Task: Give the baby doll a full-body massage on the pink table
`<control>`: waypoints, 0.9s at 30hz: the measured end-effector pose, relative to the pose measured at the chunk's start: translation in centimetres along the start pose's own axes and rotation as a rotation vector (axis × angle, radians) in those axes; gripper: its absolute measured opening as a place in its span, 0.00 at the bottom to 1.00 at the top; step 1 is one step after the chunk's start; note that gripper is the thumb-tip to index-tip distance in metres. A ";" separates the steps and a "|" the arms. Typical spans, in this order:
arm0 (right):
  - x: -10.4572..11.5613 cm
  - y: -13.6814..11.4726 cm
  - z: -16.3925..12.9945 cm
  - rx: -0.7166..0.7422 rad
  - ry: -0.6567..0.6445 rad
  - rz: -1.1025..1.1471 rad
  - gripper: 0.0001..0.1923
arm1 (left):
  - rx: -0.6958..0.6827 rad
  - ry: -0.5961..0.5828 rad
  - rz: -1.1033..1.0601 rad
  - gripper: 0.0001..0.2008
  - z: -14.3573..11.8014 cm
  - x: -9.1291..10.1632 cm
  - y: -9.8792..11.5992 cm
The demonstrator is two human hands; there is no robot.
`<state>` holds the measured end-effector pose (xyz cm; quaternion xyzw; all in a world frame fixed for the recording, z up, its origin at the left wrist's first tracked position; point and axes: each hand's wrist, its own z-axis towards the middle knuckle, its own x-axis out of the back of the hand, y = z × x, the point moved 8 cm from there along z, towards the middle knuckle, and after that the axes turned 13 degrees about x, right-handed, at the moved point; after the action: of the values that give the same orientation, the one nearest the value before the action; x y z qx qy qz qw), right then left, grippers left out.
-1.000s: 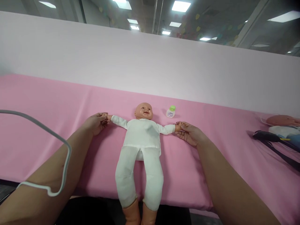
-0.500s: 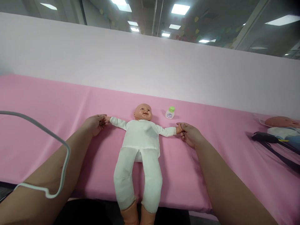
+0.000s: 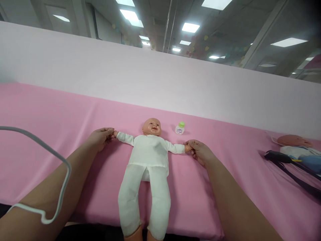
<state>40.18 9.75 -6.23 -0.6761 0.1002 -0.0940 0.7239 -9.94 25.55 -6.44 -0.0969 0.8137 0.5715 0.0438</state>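
The fingers (image 3: 108, 131) of the left hand (image 3: 98, 139) are closed around one small hand of the doll (image 3: 147, 157), and the right hand (image 3: 199, 151) pinches the doll's other hand in the same way, so both doll arms are stretched straight out to the sides. The doll lies face up on the pink desk (image 3: 50, 134), dressed in white, head toward the far wall, legs pointing back at the person and hanging over the near edge. A small white bottle (image 3: 179, 128) with a green cap stands just beyond the doll's arm, near the right hand but apart from it. A white cable (image 3: 47, 150) loops over the left forearm. Far to the right lies a second doll (image 3: 292, 141) with a black strap (image 3: 291, 165) beside it.
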 end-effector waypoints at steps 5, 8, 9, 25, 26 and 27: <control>0.5 0.4 0.3 -0.005 0.094 -0.055 0.10 | 0.012 0.107 -0.018 0.04 -0.2 0.2 0.1; 0.9 0.8 0.4 -0.024 0.139 -0.061 0.09 | 0.033 0.126 -0.033 0.06 -0.1 0.0 -0.1; 1.0 0.8 0.5 -0.023 0.144 -0.059 0.09 | 0.038 0.131 -0.036 0.07 0.0 0.0 -0.1; 0.7 0.9 0.7 0.031 0.024 0.052 0.15 | -0.017 0.038 0.037 0.06 -1.3 -0.5 0.5; 0.7 0.9 0.8 0.037 0.031 0.029 0.16 | -0.015 0.043 0.038 0.06 -1.3 -0.4 0.5; 0.7 0.9 0.8 0.043 0.035 0.007 0.16 | -0.014 0.047 0.037 0.06 -1.3 -0.4 0.5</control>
<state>41.08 10.41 -7.09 -0.6584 0.1132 -0.1052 0.7367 -9.64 24.57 -5.49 -0.0954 0.8121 0.5755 0.0131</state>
